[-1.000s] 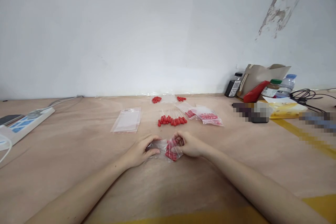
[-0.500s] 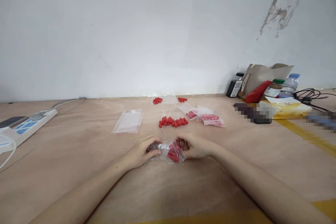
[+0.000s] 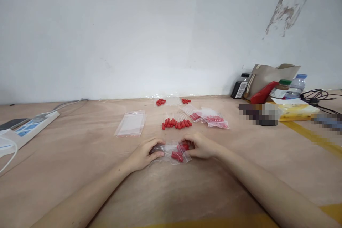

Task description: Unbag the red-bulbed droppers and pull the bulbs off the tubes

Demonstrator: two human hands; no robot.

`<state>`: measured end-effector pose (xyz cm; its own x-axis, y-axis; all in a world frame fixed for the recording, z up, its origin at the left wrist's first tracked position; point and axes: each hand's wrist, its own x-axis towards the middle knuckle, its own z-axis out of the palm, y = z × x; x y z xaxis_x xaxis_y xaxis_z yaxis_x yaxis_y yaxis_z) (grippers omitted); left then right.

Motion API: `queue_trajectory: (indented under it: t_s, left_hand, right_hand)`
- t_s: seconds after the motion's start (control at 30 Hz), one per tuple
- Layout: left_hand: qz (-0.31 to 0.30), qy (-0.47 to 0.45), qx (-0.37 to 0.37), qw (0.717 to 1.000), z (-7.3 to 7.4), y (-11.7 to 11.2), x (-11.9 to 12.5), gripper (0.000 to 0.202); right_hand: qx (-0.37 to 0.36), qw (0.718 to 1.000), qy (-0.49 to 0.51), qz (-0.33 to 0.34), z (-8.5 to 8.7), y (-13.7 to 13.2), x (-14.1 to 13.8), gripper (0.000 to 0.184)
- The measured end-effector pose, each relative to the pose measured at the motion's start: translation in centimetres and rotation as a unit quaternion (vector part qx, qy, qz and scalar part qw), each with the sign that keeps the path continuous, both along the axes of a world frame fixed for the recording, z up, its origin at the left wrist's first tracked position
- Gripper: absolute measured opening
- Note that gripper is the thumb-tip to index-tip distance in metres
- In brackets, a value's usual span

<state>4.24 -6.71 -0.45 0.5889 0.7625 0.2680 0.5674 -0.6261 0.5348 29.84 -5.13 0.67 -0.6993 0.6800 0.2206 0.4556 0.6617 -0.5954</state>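
A clear zip bag (image 3: 167,158) lies across the table in front of me, with several red-bulbed droppers (image 3: 176,156) in it, their thin clear stems pointing left. My left hand (image 3: 148,153) grips the bag's left end between thumb and fingers. At the other end, my right hand (image 3: 199,146) is closed on the bag's edge beside the red bulbs; its fingertips are partly hidden. Beyond the hands lies a row of loose red-bulbed droppers (image 3: 177,123). Filled zip bags (image 3: 215,119) overlap to its right, and a stack of flat clear bags (image 3: 130,124) lies to its left.
More red bulbs (image 3: 160,102) in clear plastic lie by the wall. A power strip (image 3: 34,126) with cables and a phone (image 3: 14,124) is at left. At right stand a dark bottle (image 3: 239,87), a grey bag (image 3: 267,78), a jar (image 3: 280,89) and a yellow pack (image 3: 296,110).
My right hand has shifted slightly right and up at its end of the bag. The bag lies flatter, and the red bulbs in it have spread apart. My left hand keeps its place.
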Motion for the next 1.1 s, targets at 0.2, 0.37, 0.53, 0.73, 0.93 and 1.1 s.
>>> queue_trajectory:
  t_s: [0.2,0.37,0.53,0.73,0.93,1.1]
  left_hand:
    - [0.009,0.004,-0.008,1.000,0.0,0.1,0.0,0.026]
    - [0.011,0.003,-0.008,1.000,0.0,0.0,-0.1,0.026]
    - [0.011,0.001,-0.012,1.000,-0.1,0.0,-0.2,0.025]
    - [0.011,-0.004,-0.015,1.000,-0.1,0.0,-0.2,0.026]
    - [0.008,0.000,-0.015,1.000,0.3,-0.3,-0.2,0.025]
    - [0.005,-0.004,-0.008,1.000,0.2,-0.2,-0.4,0.025]
  right_hand:
    - [-0.125,0.987,0.102,-0.007,-0.5,1.2,0.6,0.027]
    - [-0.272,0.941,0.193,-0.051,0.7,2.4,2.6,0.034]
    - [-0.268,0.920,0.236,-0.160,3.8,2.7,5.0,0.031]
    - [-0.037,0.911,0.300,-0.279,5.3,3.9,3.3,0.025]
    - [0.293,0.909,0.158,-0.251,1.0,6.6,-1.3,0.016]
    - [0.334,0.907,0.032,-0.254,-1.1,7.2,-3.1,0.021]
